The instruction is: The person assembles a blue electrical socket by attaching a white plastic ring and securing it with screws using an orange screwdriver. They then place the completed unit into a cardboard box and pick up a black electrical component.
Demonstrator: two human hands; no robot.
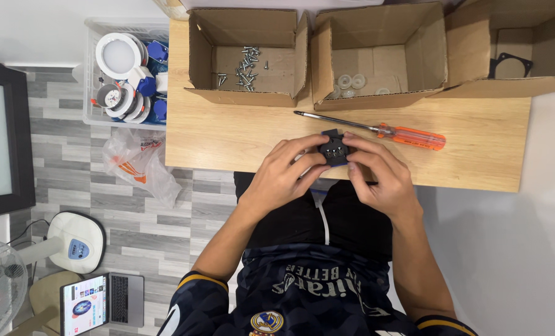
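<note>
Head view, centre frame: I watch the left hand (284, 174) and right hand (377, 174) clasp a small black part (334, 149) over the table edge (476, 177); fitting looks under way, likely needing the orange screwdriver (377, 129) above next

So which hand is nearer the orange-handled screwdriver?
Right. The right hand sits just below the screwdriver, gripping the small black part; the left hand grips it farther left.

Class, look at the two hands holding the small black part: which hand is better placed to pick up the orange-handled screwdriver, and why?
Probably the right hand: the screwdriver lies just beyond its fingers, handle out to the right. The left hand sits further away, across the black part.
</note>
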